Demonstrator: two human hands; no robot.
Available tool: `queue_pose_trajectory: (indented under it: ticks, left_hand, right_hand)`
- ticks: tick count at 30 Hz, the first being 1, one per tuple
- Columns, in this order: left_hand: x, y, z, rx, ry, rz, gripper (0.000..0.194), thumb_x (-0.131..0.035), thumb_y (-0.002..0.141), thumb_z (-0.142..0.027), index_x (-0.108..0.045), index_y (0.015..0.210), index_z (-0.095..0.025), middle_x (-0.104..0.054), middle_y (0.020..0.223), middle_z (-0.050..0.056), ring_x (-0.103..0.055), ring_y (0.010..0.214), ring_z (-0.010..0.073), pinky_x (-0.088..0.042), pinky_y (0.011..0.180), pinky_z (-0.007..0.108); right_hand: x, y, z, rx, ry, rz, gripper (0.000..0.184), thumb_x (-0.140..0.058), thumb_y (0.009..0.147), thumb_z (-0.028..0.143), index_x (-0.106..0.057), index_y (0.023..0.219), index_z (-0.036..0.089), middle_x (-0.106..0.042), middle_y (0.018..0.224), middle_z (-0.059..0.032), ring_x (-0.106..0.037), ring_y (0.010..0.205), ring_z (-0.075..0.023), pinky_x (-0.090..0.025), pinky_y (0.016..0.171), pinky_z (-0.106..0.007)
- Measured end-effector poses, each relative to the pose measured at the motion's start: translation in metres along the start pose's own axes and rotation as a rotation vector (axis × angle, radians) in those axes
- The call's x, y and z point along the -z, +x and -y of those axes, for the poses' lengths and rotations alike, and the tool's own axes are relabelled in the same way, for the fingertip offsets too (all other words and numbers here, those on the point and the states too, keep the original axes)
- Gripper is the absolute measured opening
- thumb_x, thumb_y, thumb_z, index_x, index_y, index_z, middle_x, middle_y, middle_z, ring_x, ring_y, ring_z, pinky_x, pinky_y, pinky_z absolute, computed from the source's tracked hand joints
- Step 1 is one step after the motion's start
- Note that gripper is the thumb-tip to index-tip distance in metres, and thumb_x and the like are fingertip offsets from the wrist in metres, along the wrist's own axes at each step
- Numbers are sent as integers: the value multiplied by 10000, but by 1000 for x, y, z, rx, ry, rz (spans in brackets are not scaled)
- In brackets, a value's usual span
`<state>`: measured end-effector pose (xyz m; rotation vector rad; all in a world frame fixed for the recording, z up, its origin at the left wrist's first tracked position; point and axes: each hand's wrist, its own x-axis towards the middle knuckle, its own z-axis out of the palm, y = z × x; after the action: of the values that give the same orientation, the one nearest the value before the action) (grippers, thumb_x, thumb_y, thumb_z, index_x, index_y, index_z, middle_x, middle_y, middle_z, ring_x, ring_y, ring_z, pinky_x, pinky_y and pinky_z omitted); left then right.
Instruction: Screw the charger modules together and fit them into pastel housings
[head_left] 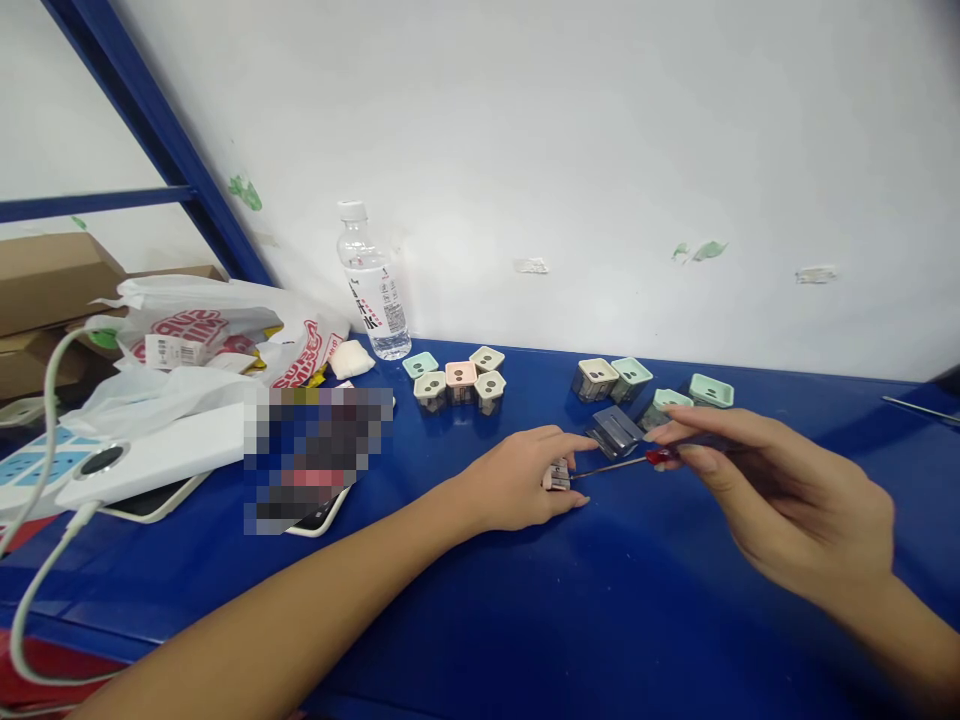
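Observation:
My left hand [517, 480] grips a small pale pink plastic socket module [556, 475] against the blue tabletop [525, 620]. My right hand [787, 490] holds a screwdriver with a red handle [660, 457], and its thin metal shaft [607, 466] reaches left, with its tip at the module. A grey metal-sided module [615, 430] lies just beyond my left fingers. Behind it stands a group of cream and mint modules [630, 382]. A second group of cream, pink and mint modules [454, 378] stands further left.
A water bottle [373, 285] stands by the white wall [600, 150]. To the left lie white plastic bags [210, 340], a pixelated phone [315, 470], a white power strip with a cable [45, 470] and cardboard boxes [45, 285]. A blue metal frame [157, 140] rises behind them.

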<state>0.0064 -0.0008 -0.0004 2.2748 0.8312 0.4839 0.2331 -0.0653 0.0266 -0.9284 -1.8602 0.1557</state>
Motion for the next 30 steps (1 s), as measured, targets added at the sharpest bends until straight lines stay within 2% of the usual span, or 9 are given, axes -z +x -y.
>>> queue_pose_trajectory:
  ticks: [3, 12, 16, 20, 23, 28, 30]
  left_hand:
    - [-1, 0, 2, -22, 5, 4, 589, -765, 833, -270, -560, 1379, -184, -668, 1099, 79, -648, 992, 233, -501, 921, 369]
    - [-2, -1, 2, -47, 11, 0, 579, -759, 840, -267, -544, 1371, -190, -681, 1109, 79, -649, 1026, 236, -499, 933, 360]
    - [-1, 0, 1, -42, 22, 12, 578, -756, 843, -267, -544, 1373, -178, -683, 1114, 84, -647, 1032, 240, -496, 942, 365]
    - [0, 0, 1, -49, 23, 22, 591, -753, 845, -258, -538, 1387, -158, -686, 1110, 91, -645, 1033, 244, -495, 947, 368]
    - [1, 0, 1, -49, 26, 29, 611, -748, 850, -257, -523, 1409, -154, -687, 1114, 95, -644, 1041, 247, -493, 954, 372]
    - [1, 0, 1, -35, 16, 31, 602, -752, 850, -273, -534, 1397, -153, -686, 1118, 100, -645, 1039, 247, -495, 946, 372]
    - [1, 0, 1, -41, 13, 31, 599, -748, 854, -271, -532, 1398, -139, -685, 1116, 107, -645, 1033, 247, -497, 940, 375]
  right_hand:
    - [-2, -1, -1, 14, -7, 23, 403, -602, 955, 96, -652, 1287, 318, -748, 992, 23, -739, 775, -92, -612, 763, -183]
    - [-5, -1, 0, 40, -7, 64, 393, -597, 950, 85, -646, 1276, 300, -745, 994, 12, -724, 836, -100, -585, 798, -182]
    - [-4, -1, -1, 36, 23, 103, 418, -596, 944, 74, -635, 1293, 300, -741, 1032, 6, -715, 904, -113, -572, 842, -204]
    - [-1, 1, 1, 91, 35, 188, 453, -587, 932, 57, -609, 1321, 286, -734, 1127, -20, -709, 985, -139, -570, 890, -240]
    - [0, 1, 1, 95, 16, 211, 409, -576, 942, 80, -617, 1288, 294, -747, 1104, -14, -730, 921, -141, -591, 828, -240]
    - [-4, -2, 2, 44, -193, 67, 185, -675, 930, 294, -693, 1114, 294, -758, 824, 13, -723, 683, -157, -589, 658, -255]
    - [-4, 0, 4, 54, -216, 89, 241, -576, 985, 306, -680, 1202, 283, -760, 869, -11, -734, 750, -166, -595, 707, -265]
